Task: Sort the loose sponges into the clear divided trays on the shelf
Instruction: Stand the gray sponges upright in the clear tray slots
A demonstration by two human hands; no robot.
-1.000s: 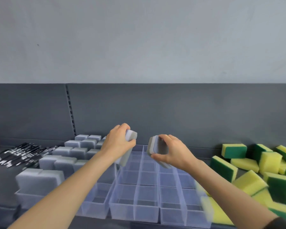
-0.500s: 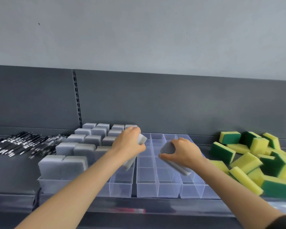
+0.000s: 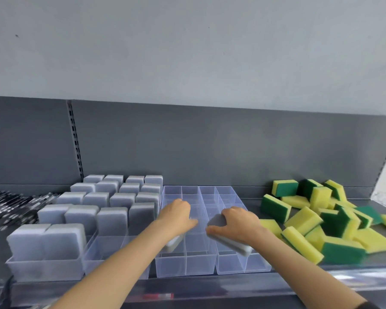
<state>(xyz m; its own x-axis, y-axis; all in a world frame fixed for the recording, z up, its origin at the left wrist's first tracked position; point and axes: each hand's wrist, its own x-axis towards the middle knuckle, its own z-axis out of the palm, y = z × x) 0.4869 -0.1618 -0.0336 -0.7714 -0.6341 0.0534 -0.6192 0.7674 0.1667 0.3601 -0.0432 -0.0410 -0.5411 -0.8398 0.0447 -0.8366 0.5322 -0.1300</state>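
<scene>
My left hand (image 3: 176, 216) grips a grey sponge (image 3: 173, 241) that pokes out below it, low inside a front cell of the middle clear divided tray (image 3: 185, 262). My right hand (image 3: 234, 221) grips a second grey sponge (image 3: 234, 241), tilted over a front cell of the right clear tray (image 3: 243, 264). Left of them, grey sponges (image 3: 112, 212) stand upright in rows in the left trays. A loose heap of yellow-and-green sponges (image 3: 321, 221) lies on the shelf to the right.
Black pens (image 3: 11, 204) lie in a pile at the far left of the shelf. A dark grey back panel (image 3: 210, 148) closes the shelf behind the trays. A clear lip (image 3: 210, 286) runs along the shelf's front edge.
Both hands have come down and forward with their grey sponges, from above the trays into the front cells. The view has tilted up and shifted, so the shelf sits lower.
</scene>
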